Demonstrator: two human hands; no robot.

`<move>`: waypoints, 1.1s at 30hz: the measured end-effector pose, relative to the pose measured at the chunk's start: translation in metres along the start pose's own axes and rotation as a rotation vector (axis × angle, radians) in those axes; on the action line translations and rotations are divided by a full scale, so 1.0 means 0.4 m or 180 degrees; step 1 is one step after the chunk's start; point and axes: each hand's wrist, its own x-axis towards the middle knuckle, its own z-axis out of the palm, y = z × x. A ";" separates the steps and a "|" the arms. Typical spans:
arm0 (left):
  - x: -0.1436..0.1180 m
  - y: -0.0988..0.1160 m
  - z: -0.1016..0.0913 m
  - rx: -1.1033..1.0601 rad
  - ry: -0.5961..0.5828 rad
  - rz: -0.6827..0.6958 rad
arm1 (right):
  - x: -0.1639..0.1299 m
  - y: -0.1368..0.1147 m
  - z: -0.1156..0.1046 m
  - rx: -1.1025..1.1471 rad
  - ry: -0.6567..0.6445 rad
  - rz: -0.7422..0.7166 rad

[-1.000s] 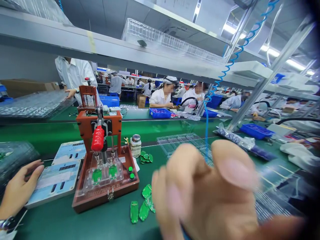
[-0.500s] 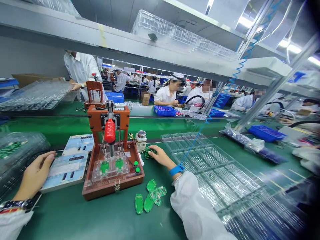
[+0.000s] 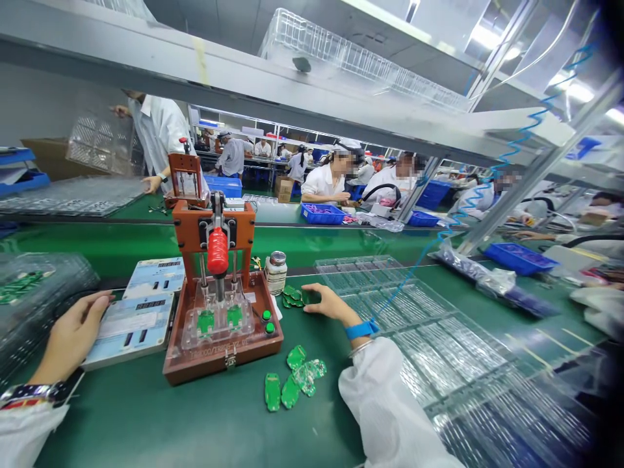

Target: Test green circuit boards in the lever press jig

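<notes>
- The right hand [image 3: 327, 303] lies low on the green bench just right of centre frame, fingers loosely spread and flat, the tips touching a small pile of green circuit boards [image 3: 292, 296]; it grips nothing.
- That pile sits just beside a little glass jar [image 3: 276, 272], which stands at the right rear corner of the brown test fixture [image 3: 221, 328].
- The fixture holds two green boards under a clear plate, with a red-handled lever [image 3: 218, 250] upright above them.
- The left hand [image 3: 73, 336], at the lower left, rests with fingers together on the edge of a pale blue meter box [image 3: 131, 328].
- More loose green boards [image 3: 292, 383] lie in front of the fixture, lower centre.
- Clear plastic trays [image 3: 439, 338] stretch to the lower right.
</notes>
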 end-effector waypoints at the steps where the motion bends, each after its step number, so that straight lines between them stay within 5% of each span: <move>1: 0.000 0.001 0.000 0.0004 0.0003 -0.0010 | -0.001 0.006 -0.002 -0.0011 -0.0011 0.0029; 24: -0.007 0.002 0.003 -0.0040 0.0000 0.0213 | 0.007 -0.052 0.049 0.0415 0.0468 -0.0214; 28: -0.009 -0.001 0.004 -0.0176 -0.0034 0.0313 | 0.007 -0.139 0.025 0.0671 0.0872 -0.0460; 33: -0.014 0.003 0.004 -0.0237 0.0053 0.0369 | -0.006 -0.363 0.016 0.1197 0.1450 -0.1157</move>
